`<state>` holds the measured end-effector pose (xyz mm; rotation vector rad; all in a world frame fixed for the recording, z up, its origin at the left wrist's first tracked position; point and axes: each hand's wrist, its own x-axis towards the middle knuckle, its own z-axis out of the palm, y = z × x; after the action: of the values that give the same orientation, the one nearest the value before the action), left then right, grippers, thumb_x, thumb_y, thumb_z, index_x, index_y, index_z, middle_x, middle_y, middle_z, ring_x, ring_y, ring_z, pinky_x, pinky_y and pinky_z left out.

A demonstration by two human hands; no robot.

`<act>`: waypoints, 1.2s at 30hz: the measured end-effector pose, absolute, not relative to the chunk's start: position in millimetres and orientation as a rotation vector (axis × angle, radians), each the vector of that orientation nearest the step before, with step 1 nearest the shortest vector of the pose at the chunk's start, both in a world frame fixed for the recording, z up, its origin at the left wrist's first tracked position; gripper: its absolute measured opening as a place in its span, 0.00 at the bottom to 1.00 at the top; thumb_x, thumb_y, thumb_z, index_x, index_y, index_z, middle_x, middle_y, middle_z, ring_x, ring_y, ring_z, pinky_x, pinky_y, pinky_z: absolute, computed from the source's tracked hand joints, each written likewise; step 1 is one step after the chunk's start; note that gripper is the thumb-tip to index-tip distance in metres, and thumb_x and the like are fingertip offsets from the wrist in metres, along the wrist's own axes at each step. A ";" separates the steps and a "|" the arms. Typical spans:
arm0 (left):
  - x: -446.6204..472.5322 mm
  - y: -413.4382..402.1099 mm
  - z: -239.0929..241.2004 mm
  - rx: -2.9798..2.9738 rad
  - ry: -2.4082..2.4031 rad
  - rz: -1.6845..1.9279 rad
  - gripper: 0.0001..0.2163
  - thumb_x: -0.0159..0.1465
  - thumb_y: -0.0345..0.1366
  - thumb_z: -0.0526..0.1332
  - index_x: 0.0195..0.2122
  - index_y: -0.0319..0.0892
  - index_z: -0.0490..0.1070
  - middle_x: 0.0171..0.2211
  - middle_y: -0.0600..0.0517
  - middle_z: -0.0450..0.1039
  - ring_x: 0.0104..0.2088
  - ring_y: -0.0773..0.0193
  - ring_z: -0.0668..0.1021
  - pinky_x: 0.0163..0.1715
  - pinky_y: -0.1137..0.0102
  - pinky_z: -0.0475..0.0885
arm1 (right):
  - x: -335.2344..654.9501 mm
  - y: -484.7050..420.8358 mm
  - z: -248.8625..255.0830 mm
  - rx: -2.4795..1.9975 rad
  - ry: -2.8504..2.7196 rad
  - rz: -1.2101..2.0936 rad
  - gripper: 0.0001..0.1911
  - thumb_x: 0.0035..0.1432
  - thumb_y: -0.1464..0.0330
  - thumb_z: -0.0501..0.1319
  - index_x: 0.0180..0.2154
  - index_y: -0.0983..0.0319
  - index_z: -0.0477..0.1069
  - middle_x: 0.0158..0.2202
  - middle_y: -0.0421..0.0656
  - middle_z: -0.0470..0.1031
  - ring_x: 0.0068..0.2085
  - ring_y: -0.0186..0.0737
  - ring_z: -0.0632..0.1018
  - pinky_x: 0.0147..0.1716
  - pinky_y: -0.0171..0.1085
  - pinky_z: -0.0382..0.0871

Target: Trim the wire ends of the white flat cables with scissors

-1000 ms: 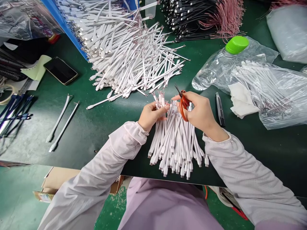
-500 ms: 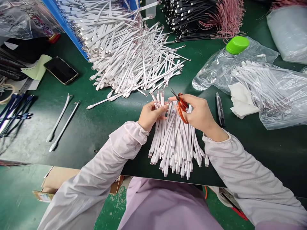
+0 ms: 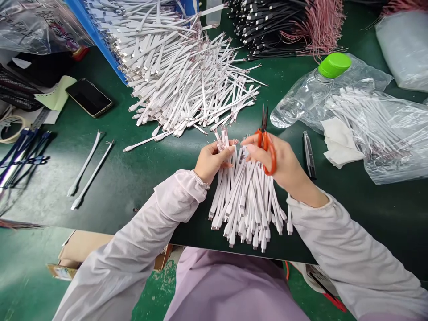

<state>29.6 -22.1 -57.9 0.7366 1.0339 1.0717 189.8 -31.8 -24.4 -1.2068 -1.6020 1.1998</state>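
Observation:
A spread of short white USB cables (image 3: 245, 196) lies at the table's front edge, plugs toward me and stripped wire ends away from me. My left hand (image 3: 210, 162) is closed around the wire ends of several of these cables, thumb on top. Orange-handled scissors (image 3: 270, 154) hang on my right hand (image 3: 284, 165), their dark blades pointing up and away. The right thumb and forefinger reach toward the wire ends beside my left hand. Whether those fingertips touch a wire is too small to tell.
A large heap of white cables (image 3: 187, 80) spills from a blue bin (image 3: 96, 40). Black cables (image 3: 267, 26) lie behind. To the right are a green-capped bottle (image 3: 301, 98), a utility knife (image 3: 309, 155) and a bagged bundle. A phone (image 3: 88, 97) and two single cables (image 3: 92, 176) lie left.
The scissors have swung from pointing left to pointing away from me, farther back in my right hand. My left hand keeps its hold on the cables. The whole view has shifted slightly.

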 end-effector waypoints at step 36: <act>30.4 -22.4 -56.4 0.728 1.036 1.073 0.13 0.51 0.41 0.71 0.35 0.38 0.78 0.36 0.50 0.75 0.31 0.68 0.73 0.23 0.76 0.71 | 186.2 -23.7 -34.1 -1.302 -1.678 0.724 0.13 0.56 0.68 0.60 0.44 0.59 0.75 0.30 0.40 0.68 0.29 0.34 0.70 0.33 0.36 0.68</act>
<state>30.4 -22.4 -56.4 0.7280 1.0355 1.0729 186.2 -23.7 -34.1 -1.3017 -1.6776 0.7235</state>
